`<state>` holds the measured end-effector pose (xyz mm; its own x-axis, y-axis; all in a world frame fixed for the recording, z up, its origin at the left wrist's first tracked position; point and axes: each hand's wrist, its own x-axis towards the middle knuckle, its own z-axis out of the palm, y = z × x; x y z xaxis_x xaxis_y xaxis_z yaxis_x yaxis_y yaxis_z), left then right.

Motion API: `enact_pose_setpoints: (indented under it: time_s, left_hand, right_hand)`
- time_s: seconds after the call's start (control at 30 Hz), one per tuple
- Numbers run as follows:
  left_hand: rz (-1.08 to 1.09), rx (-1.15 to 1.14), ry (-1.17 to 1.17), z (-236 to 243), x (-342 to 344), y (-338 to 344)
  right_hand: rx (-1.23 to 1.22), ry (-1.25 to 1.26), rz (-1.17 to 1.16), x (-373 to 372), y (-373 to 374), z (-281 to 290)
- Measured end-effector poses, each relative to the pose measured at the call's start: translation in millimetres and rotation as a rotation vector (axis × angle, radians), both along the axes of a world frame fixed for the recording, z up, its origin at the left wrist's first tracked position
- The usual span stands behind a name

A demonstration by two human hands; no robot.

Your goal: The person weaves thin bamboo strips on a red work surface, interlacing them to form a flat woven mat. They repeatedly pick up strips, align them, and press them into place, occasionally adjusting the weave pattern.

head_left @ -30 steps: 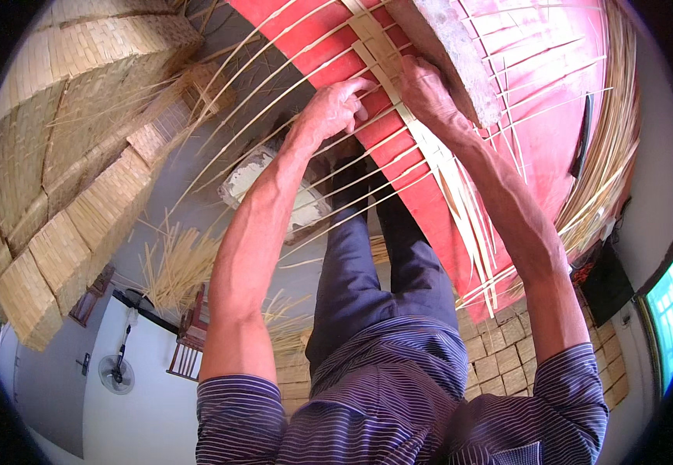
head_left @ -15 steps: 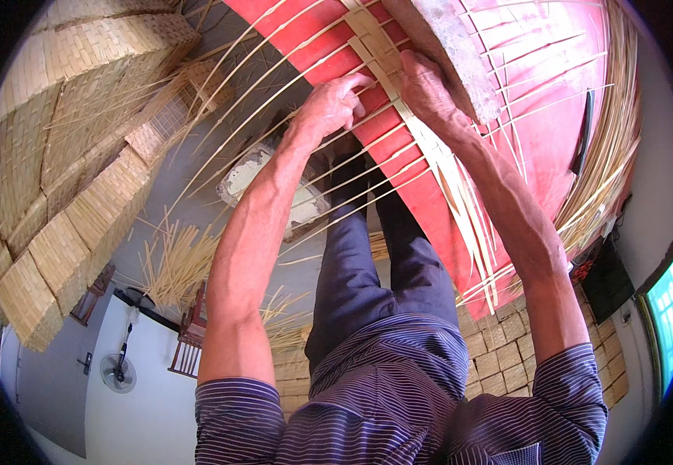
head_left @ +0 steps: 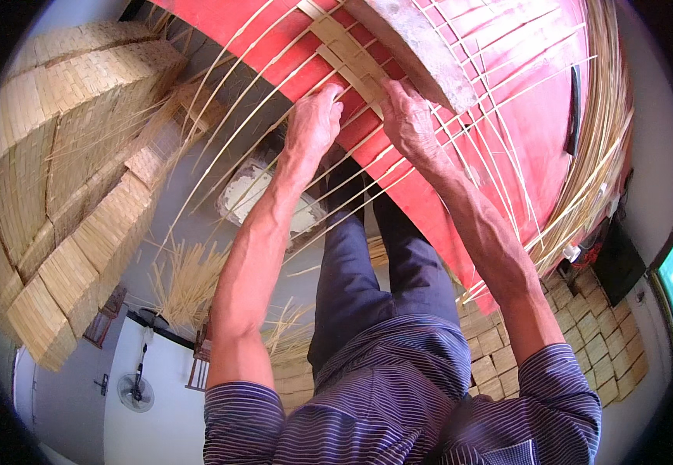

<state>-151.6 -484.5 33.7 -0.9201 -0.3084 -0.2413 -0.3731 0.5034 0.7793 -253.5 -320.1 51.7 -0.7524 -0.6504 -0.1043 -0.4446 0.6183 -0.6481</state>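
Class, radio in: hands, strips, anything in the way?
Left hand over edge of red surface; right hand at woven strips. Strips partly interlaced, loose ends overhanging edge. Rough block beside right hand.

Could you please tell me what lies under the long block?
Along the edges of the block, pale strips and the red surface show; whatever the block covers cannot be seen.

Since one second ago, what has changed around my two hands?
Your left hand and right hand have moved down the woven band, toward your body. The loose lengthwise strips below them no longer show there on the red surface. Any grip change is unclear. The rough block stays on that surface.
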Motion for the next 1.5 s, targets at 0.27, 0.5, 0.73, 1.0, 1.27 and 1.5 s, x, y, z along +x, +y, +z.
enact_pose_setpoints:
  time_s: [0.27,0.5,0.73,1.0,1.27,1.5]
  left_hand:
    - [0.034,-0.389,-0.028,13,-13,23]
    - [0.098,-0.277,0.063,-8,-17,31]
    - [0.103,-0.315,0.008,2,-25,35]
    - [0.130,-0.352,-0.095,3,-31,42]
    - [-0.278,-0.291,-0.030,27,-3,92]
    - [-0.457,-0.150,-0.153,23,2,156]
  right_hand:
    - [-0.076,-0.178,0.169,-19,-6,-19]
    - [-0.053,-0.151,0.170,-18,-2,-27]
    - [-0.037,-0.215,0.173,-18,-2,-21]
    - [0.020,-0.256,-0.046,7,45,19]
    - [0.364,-0.144,-0.206,116,222,53]
    - [0.537,-0.008,-0.203,153,300,25]
